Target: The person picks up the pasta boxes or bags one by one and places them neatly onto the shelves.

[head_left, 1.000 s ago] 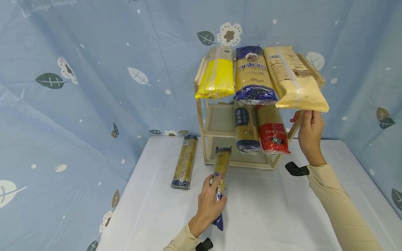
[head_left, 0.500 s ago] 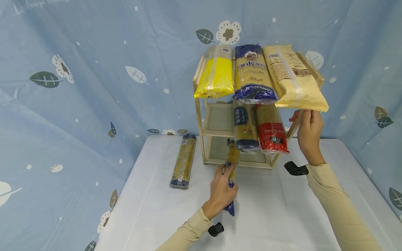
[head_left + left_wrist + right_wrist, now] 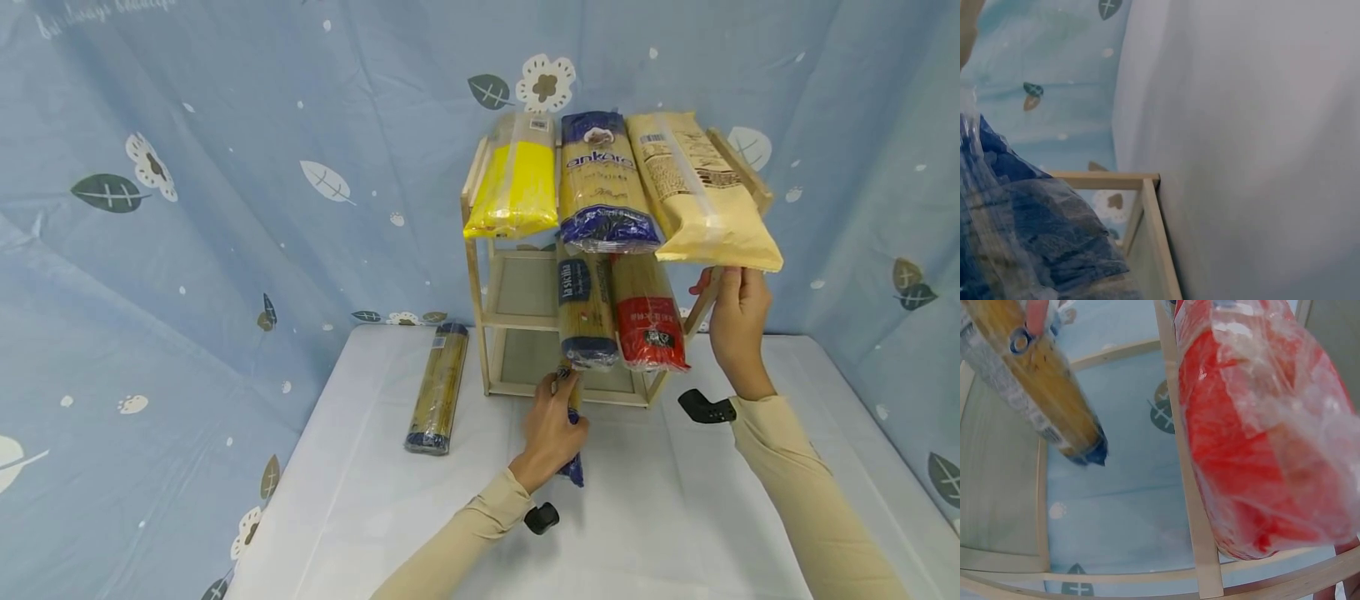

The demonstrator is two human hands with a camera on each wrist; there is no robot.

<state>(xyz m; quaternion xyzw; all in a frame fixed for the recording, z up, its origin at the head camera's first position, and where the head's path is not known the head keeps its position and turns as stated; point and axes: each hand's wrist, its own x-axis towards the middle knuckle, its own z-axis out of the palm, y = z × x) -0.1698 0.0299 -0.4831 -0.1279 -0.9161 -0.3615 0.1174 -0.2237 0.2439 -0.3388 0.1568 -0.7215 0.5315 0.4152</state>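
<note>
My left hand point(image 3: 551, 433) grips a slim spaghetti packet point(image 3: 572, 471) with blue ends, at the front of the wooden shelf rack point(image 3: 521, 320). In the right wrist view, that packet point(image 3: 1047, 387) slants into the lowest level, a fingertip on its wrapper. Blue crinkled wrapping point(image 3: 1035, 225) fills the lower left of the left wrist view. My right hand point(image 3: 741, 321) holds the rack's right side post, below the overhanging beige pasta bag point(image 3: 705, 187). A red-wrapped pasta packet point(image 3: 651, 321) and a blue-labelled spaghetti packet point(image 3: 587, 308) lie on the middle shelf.
On the top shelf, a yellow pasta bag point(image 3: 517, 187) and a blue-ended pasta bag point(image 3: 606, 183) lie beside the beige one. Another spaghetti packet point(image 3: 438, 387) lies on the white table point(image 3: 675, 517), left of the rack. A blue patterned curtain point(image 3: 225, 208) hangs behind.
My left hand has carried the spaghetti packet right and forward, its far end now under the middle shelf's packets. My right hand stays on the rack post.
</note>
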